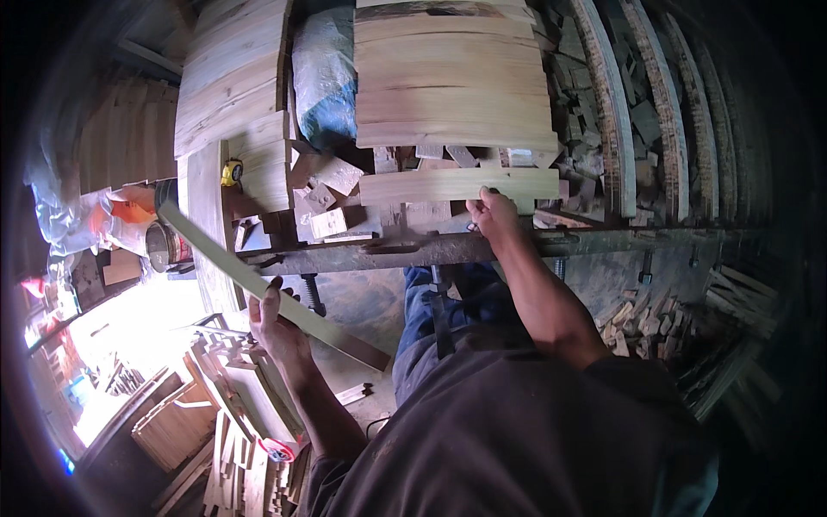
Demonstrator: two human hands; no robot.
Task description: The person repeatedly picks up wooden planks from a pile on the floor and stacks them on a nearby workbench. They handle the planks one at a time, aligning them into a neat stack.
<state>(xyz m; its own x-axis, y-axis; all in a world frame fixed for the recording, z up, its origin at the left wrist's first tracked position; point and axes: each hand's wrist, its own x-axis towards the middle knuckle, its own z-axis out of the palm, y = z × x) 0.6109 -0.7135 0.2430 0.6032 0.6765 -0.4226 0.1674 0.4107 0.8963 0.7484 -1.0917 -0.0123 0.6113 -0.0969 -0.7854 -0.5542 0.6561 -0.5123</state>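
Observation:
My left hand (274,319) is closed around the middle of a long, thin wooden strip (233,274), held tilted in front of the bench, its far end up at the left. With my right hand (497,215) I pinch the near edge of a second wooden board (422,186), thumb on top. That board lies level, left to right, just short of a wide panel of joined planks (452,82). Beneath it are loose wood offcuts (329,185). The fingers under the board are partly hidden.
A dark metal rail (388,252) with screw clamps runs across the front. A yellow tape measure (232,172) rests on planks at left, near a plastic-wrapped bundle (326,86). Long ridged bars (612,112) stand at right. Wood scraps (650,323) and stacked strips (245,388) lie below.

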